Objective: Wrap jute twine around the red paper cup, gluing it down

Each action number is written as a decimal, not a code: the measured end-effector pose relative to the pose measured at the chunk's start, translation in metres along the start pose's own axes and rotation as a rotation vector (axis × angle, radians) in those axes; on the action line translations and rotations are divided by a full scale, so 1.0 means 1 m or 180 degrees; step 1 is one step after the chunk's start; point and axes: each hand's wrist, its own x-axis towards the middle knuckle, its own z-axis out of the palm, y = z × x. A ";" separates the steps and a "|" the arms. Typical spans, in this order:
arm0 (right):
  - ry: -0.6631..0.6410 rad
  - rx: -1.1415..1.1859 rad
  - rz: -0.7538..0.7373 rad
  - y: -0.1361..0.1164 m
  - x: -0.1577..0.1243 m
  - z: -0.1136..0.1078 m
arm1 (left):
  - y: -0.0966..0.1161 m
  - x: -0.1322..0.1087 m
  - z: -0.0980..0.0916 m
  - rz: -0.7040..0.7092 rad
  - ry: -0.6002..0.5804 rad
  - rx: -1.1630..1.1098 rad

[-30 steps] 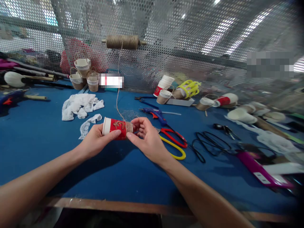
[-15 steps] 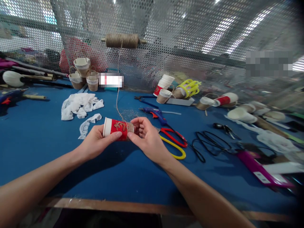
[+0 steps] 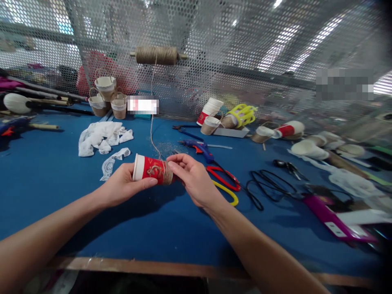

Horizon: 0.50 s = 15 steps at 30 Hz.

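My left hand [image 3: 124,184] is wrapped round a red and white paper cup [image 3: 148,170], which lies on its side in the air above the table. Its mouth points left. Rows of twine [image 3: 168,173] circle the base end. My right hand [image 3: 191,175] is closed at that end, thumb and fingertips against the wound edge; part of the base is hidden behind the fingers. From the cup's top a loose strand climbs to a twine spool [image 3: 156,55] on a rod at the mesh wall.
White lace [image 3: 101,136] lies beyond my left hand. Right of the cup are a glue gun [image 3: 199,148], scissors [image 3: 225,183] with red and yellow handles, a black cable [image 3: 272,183] and a purple power strip [image 3: 330,218]. Small twine-covered buckets [image 3: 119,108] stand at the back left.
The cup has turned a little about its length, so its printed pattern sits differently. My right thumb has moved from the cup's near side up to its top edge.
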 end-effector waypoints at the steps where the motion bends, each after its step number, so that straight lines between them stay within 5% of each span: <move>1: -0.0008 -0.0160 -0.0113 0.000 -0.001 0.000 | 0.000 0.001 0.000 -0.0094 -0.0034 -0.0151; 7: 0.0008 -0.1391 -0.0684 -0.006 -0.001 -0.007 | 0.002 -0.001 0.000 -0.0289 -0.0216 -0.0363; 11: -0.0707 -0.1051 -0.0334 -0.007 -0.003 -0.004 | 0.003 -0.002 0.001 -0.0356 -0.0399 -0.0329; 15: -0.0960 -0.1002 -0.0748 -0.008 -0.007 0.000 | 0.001 -0.001 0.004 -0.0497 -0.0328 -0.0516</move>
